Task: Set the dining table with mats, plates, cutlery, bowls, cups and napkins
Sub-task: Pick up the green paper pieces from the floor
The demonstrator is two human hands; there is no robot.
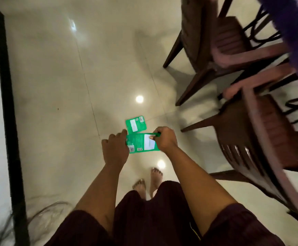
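Observation:
I stand on a pale tiled floor and hold a flat green packet (141, 143) with white label patches in front of me at waist height. My left hand (115, 150) grips its left edge. My right hand (164, 139) pinches a thin green strip at the packet's top right corner. A second, smaller green packet (136, 124) lies on the floor just beyond my hands. The table itself shows only as a purple cloth edge (290, 29) at the top right.
Two dark brown plastic chairs (221, 43) (261, 132) stand to my right, pushed toward the purple-covered table. A black-framed panel (7, 103) runs along the left. Loose cables (43, 213) lie on the floor at the bottom left. My bare feet (150, 181) are below my hands.

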